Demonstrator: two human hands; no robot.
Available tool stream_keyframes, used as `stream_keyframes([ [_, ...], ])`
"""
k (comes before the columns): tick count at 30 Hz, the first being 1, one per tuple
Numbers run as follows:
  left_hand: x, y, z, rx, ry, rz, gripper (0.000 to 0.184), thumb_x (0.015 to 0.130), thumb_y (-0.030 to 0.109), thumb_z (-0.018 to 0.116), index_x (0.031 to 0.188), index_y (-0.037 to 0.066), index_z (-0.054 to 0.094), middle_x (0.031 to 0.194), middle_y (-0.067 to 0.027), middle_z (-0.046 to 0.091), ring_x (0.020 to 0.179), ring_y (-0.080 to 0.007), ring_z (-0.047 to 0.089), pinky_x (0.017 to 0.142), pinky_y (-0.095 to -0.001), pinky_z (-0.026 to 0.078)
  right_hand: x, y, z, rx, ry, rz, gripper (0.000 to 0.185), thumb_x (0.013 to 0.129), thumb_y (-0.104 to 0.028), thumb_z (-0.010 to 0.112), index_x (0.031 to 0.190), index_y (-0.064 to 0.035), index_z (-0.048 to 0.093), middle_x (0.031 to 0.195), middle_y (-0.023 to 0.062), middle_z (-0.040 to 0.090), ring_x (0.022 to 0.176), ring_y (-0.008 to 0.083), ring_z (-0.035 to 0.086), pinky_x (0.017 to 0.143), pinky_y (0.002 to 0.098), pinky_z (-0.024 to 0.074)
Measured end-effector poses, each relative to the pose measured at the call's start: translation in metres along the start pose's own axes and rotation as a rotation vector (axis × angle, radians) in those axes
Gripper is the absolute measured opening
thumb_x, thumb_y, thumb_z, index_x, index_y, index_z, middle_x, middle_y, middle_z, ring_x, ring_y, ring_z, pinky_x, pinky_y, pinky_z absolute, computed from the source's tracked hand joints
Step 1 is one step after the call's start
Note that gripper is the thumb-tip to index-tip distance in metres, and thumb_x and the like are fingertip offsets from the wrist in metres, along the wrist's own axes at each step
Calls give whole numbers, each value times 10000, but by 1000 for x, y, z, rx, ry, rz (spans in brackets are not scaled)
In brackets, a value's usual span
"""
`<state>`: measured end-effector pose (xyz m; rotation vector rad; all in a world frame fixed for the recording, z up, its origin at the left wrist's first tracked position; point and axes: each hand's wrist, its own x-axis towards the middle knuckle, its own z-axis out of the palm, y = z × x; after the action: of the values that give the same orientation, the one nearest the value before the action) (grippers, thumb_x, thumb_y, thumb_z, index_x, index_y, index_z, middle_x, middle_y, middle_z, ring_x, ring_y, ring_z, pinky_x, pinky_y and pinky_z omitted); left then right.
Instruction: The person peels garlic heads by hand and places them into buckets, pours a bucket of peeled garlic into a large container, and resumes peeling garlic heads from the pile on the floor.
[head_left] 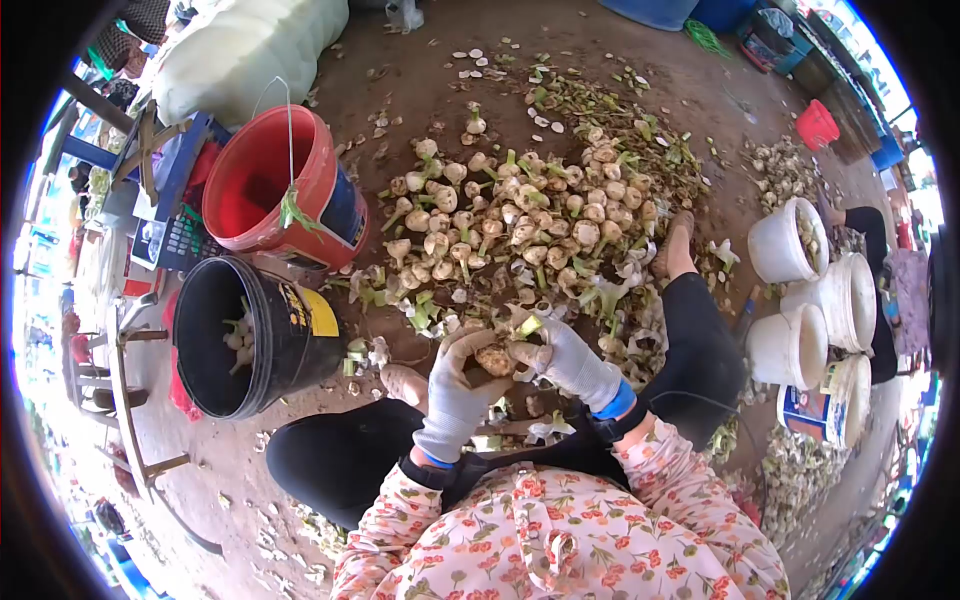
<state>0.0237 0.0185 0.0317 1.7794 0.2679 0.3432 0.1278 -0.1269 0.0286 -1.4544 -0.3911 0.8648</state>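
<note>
- Black bucket [300, 350]: a few white bulbs [240, 342] inside.
- Left hand [450, 400]: clamped around the brown bulb [495, 361], between both hands; a steady cradle suits it.
- Right hand [575, 365]: fingertips beside bulb and stalk [528, 327]; whether pinching, cannot tell. Light pressure should avoid bruising.
- Pile [590, 232]: beyond the hands.
</note>
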Motion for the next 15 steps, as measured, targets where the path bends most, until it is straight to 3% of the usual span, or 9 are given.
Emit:
stream_keyframes([
  [1, -1, -4, 0, -56, 3, -32, 602, 580, -58, 737, 1135, 59, 536, 1111, -91, 544, 1021, -214, 557, 905, -291, 442, -1, -4, -1, 78, -30, 46, 166, 867, -152, 613, 966, -27, 562, 686, -20, 519, 575, 85, 460, 532, 244, 402],
  [4, -1, 7, -6, -723, -74, -462, 578, 642, -87, 658, 1177, 64, 500, 1047, -122, 608, 864, -214, 625, 760, -291, 517, -2, -1, -9, 151, -145, 97, 168, 865, -122, 610, 985, -15, 560, 716, -13, 523, 591, 69, 459, 532, 227, 405],
  [5, 1, 14, -9, -916, -93, -596, 568, 656, -88, 641, 1183, 62, 494, 1031, -133, 620, 835, -219, 635, 727, -295, 530, 0, 1, -9, 12, -158, -79, 165, 869, -114, 603, 991, -12, 559, 727, -14, 523, 592, 63, 453, 525, 219, 401],
  [6, -2, -4, -8, -996, -139, -554, 468, 734, 92, 639, 1180, 62, 497, 1026, -163, 624, 790, -236, 640, 620, -308, 543, 2, 2, -10, -129, -169, -254, 162, 873, -107, 595, 997, -8, 558, 738, -16, 522, 592, 56, 448, 517, 211, 396],
  [7, -3, -13, -9, -1230, -218, -655, 472, 741, 174, 639, 1177, 60, 498, 1022, -171, 623, 784, -240, 638, 597, -305, 540, 4, 5, -11, -270, -181, -429, 160, 877, -99, 588, 1003, -5, 557, 748, -17, 522, 593, 50, 442, 510, 203, 392],
  [9, -4, -19, -13, -1697, -378, -845, 522, 756, 339, 637, 1173, 57, 500, 1014, -186, 621, 773, -247, 635, 550, -300, 533, 2, 10, -6, -297, -87, -471, 155, 883, -95, 577, 1010, -7, 559, 784, -8, 544, 612, 60, 463, 525, 215, 413],
  [13, -2, -2, -9, -1150, -159, -688, 711, 777, 594, 552, 1209, 40, 445, 1057, -191, 595, 804, -242, 627, 551, -291, 531, -6, 2, 6, -191, 81, -298, 144, 881, -86, 572, 1011, -22, 564, 821, 21, 582, 665, 79, 532, 568, 239, 450],
  [15, -3, 7, -5, -909, -17, -490, 531, 852, 355, 590, 1237, 30, 419, 1102, -143, 572, 892, -223, 614, 697, -301, 542, -8, -9, 13, -191, 153, -249, 126, 884, -79, 566, 1001, -33, 569, 809, 26, 587, 660, 80, 546, 565, 234, 448],
])
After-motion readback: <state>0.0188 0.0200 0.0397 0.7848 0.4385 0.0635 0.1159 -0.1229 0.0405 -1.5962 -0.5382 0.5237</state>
